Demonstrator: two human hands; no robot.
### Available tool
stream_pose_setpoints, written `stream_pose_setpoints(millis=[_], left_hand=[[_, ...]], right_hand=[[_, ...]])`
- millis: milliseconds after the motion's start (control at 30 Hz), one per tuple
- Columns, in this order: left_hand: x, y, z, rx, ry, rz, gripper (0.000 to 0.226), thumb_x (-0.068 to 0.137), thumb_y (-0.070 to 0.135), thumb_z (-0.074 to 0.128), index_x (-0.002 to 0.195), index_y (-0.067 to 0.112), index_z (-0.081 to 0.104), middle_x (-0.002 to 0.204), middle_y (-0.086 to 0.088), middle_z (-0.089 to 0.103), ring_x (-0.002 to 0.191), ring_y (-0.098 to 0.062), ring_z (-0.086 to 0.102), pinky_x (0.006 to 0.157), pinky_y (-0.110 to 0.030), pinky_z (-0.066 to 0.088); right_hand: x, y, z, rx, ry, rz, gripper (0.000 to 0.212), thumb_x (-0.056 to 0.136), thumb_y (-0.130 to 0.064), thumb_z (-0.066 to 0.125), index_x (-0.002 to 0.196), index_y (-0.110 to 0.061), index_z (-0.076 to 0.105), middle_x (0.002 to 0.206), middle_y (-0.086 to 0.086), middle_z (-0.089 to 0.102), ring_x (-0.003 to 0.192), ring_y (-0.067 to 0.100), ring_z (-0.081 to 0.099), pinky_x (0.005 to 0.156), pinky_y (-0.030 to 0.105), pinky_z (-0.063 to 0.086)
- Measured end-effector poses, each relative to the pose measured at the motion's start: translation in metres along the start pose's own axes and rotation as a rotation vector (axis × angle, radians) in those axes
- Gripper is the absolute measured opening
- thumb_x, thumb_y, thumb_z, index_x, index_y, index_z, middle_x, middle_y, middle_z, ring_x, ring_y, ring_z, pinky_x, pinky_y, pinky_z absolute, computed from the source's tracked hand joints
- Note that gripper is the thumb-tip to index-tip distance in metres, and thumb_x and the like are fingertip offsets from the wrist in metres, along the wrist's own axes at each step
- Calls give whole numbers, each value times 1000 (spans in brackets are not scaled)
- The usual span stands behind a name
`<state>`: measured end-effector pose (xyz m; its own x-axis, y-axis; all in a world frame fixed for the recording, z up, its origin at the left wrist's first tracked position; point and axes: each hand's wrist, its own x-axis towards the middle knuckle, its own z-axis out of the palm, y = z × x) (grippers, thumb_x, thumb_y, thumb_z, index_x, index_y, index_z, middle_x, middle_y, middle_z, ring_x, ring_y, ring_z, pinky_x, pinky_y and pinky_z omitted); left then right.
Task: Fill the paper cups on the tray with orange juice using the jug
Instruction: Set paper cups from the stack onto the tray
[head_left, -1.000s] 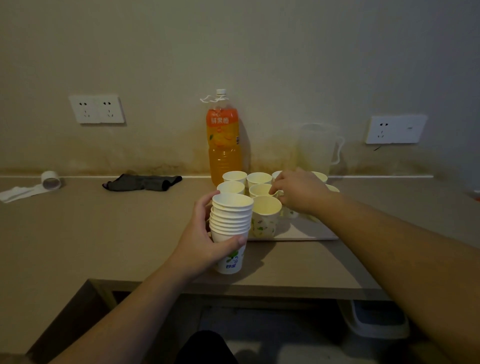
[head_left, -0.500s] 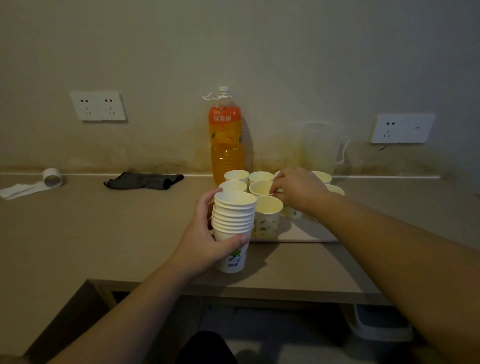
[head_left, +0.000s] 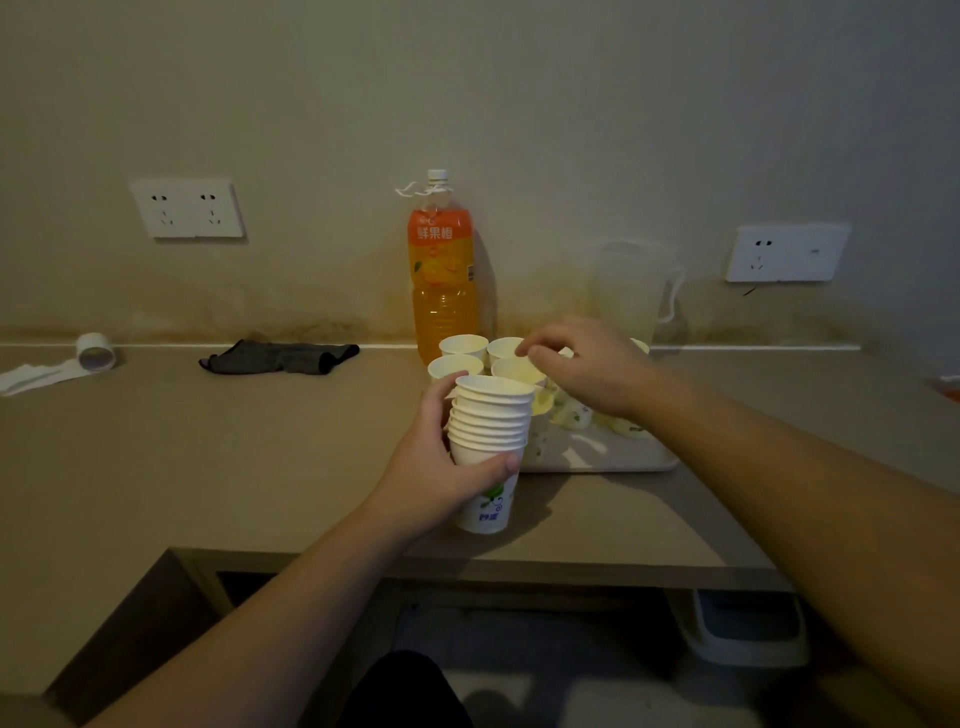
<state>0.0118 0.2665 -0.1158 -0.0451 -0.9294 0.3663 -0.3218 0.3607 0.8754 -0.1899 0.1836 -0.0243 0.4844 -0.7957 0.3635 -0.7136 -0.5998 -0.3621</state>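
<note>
My left hand (head_left: 431, 460) grips a stack of nested white paper cups (head_left: 491, 431) just above the table's front part, left of the pale tray (head_left: 618, 460). Several empty paper cups (head_left: 464, 346) stand on the tray; some are hidden behind the stack and my right hand. My right hand (head_left: 587, 366) hovers over those cups with fingers loosely curled and nothing in them. An orange juice bottle (head_left: 442, 270) with a white cap stands at the wall behind the tray. The clear plastic jug (head_left: 631, 291) stands to its right, seemingly empty.
A dark cloth (head_left: 280, 356) lies by the wall at left, and a tape roll (head_left: 96, 352) on white paper sits further left. Wall sockets (head_left: 187, 208) (head_left: 787, 253) flank the bottle. A bin (head_left: 748, 629) stands on the floor under the table's right side.
My right hand has lifted off the cup it was setting on the tray and now hovers above the cups. The cup stack in my left hand has barely moved.
</note>
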Motion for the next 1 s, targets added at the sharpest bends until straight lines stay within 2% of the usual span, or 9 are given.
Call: stream_pose_setpoints(millis=[67, 133, 233, 433, 600, 700, 833, 933, 1000], left_hand=[[4, 2, 10, -8, -5, -20, 94, 67, 46, 89, 145, 44, 35, 130, 20, 59, 115, 3, 60, 94, -29, 56], [8, 5, 19, -14, -23, -35, 94, 71, 43, 89, 147, 39, 35, 129, 17, 60, 117, -5, 62, 97, -39, 57], [12, 14, 29, 15, -54, -34, 90, 76, 38, 88, 148, 38, 33, 133, 15, 58, 120, -10, 60, 98, -41, 56], [20, 24, 40, 59, -71, -38, 92, 77, 34, 88, 149, 35, 32, 132, 15, 56, 118, -9, 58, 92, -30, 56], [22, 26, 49, 63, -98, -52, 87, 76, 33, 89, 138, 45, 29, 124, 25, 53, 112, -2, 57, 79, -15, 50], [22, 25, 54, 65, -110, -52, 86, 74, 34, 90, 136, 44, 31, 122, 23, 54, 112, -4, 58, 80, -17, 51], [18, 16, 55, 53, -112, -45, 89, 70, 42, 92, 138, 42, 37, 127, 19, 57, 115, -3, 59, 91, -27, 54], [15, 17, 52, 52, -127, -48, 92, 71, 40, 91, 143, 42, 34, 128, 22, 54, 116, -3, 56, 90, -23, 53], [15, 20, 50, 42, -129, -41, 92, 70, 40, 89, 142, 43, 33, 129, 24, 52, 116, -1, 55, 88, -19, 51]], right_hand=[[-15, -6, -6, 86, -88, -45, 35, 102, -46, 45, 112, -25, 71, 108, -4, 66, 98, 14, 57, 88, 41, 48], [-26, -4, -8, 122, -215, -30, 40, 99, -54, 44, 115, -27, 69, 109, -7, 66, 97, 9, 57, 86, 38, 50], [-32, 4, -11, 144, -298, 23, 44, 95, -61, 47, 124, -32, 63, 114, -13, 61, 100, 6, 57, 84, 31, 51], [-40, 13, -17, 345, -264, 95, 29, 96, -51, 55, 107, -28, 68, 107, -11, 62, 99, 12, 60, 77, 30, 58], [-49, 19, -18, 500, -221, 148, 19, 98, -37, 57, 99, -24, 71, 106, -4, 64, 100, 14, 58, 84, 38, 54], [-52, 20, -19, 545, -169, 170, 18, 98, -34, 58, 96, -23, 71, 104, -1, 64, 100, 18, 59, 86, 40, 54], [-47, 29, -32, 741, 39, 259, 22, 97, -38, 58, 96, -20, 70, 104, 3, 67, 102, 21, 63, 89, 45, 57], [-44, 46, -40, 662, 156, 309, 29, 96, -47, 57, 102, -23, 71, 106, -1, 69, 102, 18, 64, 82, 39, 57], [-44, 55, -34, 472, 157, 316, 28, 93, -53, 58, 94, -27, 71, 103, -6, 68, 96, 16, 64, 78, 38, 56]])
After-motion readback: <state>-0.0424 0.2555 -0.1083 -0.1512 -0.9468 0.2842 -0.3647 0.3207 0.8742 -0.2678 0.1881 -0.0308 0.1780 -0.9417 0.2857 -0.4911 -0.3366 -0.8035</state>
